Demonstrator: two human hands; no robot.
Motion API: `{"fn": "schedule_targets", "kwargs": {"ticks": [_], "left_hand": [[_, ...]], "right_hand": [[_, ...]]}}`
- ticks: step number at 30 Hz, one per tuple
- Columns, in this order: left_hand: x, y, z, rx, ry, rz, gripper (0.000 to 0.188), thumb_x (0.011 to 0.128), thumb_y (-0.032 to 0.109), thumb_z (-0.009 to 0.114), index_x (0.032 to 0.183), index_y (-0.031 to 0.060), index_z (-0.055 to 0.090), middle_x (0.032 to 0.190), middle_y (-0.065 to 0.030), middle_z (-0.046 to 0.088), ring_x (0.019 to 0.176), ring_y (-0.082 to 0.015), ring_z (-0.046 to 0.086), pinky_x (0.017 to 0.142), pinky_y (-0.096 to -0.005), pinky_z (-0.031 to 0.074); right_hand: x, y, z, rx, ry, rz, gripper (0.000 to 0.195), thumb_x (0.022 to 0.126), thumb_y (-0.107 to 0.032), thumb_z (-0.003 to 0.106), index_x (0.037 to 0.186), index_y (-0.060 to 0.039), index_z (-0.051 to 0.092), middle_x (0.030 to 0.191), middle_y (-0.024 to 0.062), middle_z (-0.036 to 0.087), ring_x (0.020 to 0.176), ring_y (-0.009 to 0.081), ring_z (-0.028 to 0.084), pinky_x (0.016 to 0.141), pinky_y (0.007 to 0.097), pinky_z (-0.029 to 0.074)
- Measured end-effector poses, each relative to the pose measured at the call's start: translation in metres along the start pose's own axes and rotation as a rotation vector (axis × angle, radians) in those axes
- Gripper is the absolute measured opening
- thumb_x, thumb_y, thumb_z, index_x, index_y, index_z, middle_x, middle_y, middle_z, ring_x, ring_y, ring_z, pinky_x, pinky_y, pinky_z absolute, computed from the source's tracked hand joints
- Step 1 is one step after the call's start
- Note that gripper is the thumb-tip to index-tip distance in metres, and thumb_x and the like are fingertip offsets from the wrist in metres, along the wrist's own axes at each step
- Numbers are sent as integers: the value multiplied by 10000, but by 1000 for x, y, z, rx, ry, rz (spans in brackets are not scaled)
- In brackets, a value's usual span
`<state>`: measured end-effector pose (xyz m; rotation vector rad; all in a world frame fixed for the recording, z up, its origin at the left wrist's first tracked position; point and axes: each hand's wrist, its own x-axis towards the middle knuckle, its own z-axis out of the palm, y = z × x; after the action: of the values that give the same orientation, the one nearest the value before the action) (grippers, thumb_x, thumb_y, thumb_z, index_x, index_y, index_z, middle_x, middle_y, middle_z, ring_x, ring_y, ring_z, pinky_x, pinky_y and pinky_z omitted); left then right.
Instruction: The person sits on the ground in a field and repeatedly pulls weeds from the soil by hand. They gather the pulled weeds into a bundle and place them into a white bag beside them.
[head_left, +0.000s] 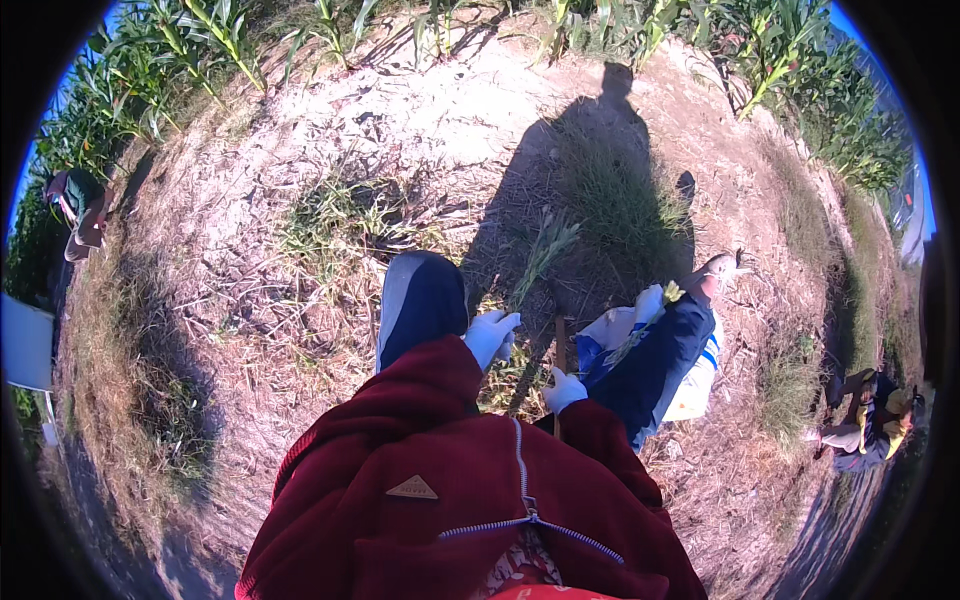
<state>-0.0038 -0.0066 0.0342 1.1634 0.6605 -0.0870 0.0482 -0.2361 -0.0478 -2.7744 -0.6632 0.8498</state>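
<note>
My left hand (491, 336), in a white glove, is closed on the lower end of a bunch of green seed-headed grass stalks (546, 251) that points away from me. Lower and to the right, my right hand (564, 391), also white-gloved, is closed around a wooden handle (560, 341); its far end lies in shadow, so the tool's kind is unclear. A white and blue sack (694, 390) lies beneath and beside my right leg. More cut stalks (637, 337) with pale ends lie by that leg, over the sack.
Dry straw and cut weeds (337, 217) cover the ground ahead. A standing grass clump (615, 195) lies in my shadow. Maize plants (225, 45) line the far edge. One person (84, 206) bends at the far left; another person (874, 424) is low at the right.
</note>
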Motion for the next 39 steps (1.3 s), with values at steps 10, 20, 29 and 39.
{"fn": "schedule_targets", "kwargs": {"ticks": [10,20,29,39], "left_hand": [[9,-10,38,-140,-122,10,293,935,188,566,1191,44,580,915,4,610,804,-93,580,748,-234,472],[6,-21,77,44,-297,-63,357,953,316,534,1236,107,597,1064,-20,611,950,-93,526,841,-250,410],[19,-21,88,148,-359,-143,535,914,320,593,1324,0,468,1169,-87,575,1069,-154,532,901,-289,413],[46,3,61,-49,81,89,307,880,157,655,1157,41,594,998,-20,626,870,-126,613,807,-276,484]], "right_hand": [[-7,-3,-8,345,349,-231,487,821,-319,653,1214,-44,568,1127,208,607,1029,361,590,883,410,477],[-36,-29,-82,650,-69,-88,447,797,-368,730,979,22,611,868,105,662,801,153,600,725,326,484],[-9,-3,-29,1546,-25,64,190,880,-200,669,925,-29,601,747,38,625,623,96,579,575,247,485],[-23,-13,-34,463,97,-230,478,827,-373,674,1149,-39,559,964,171,651,886,347,631,762,404,488]]}}
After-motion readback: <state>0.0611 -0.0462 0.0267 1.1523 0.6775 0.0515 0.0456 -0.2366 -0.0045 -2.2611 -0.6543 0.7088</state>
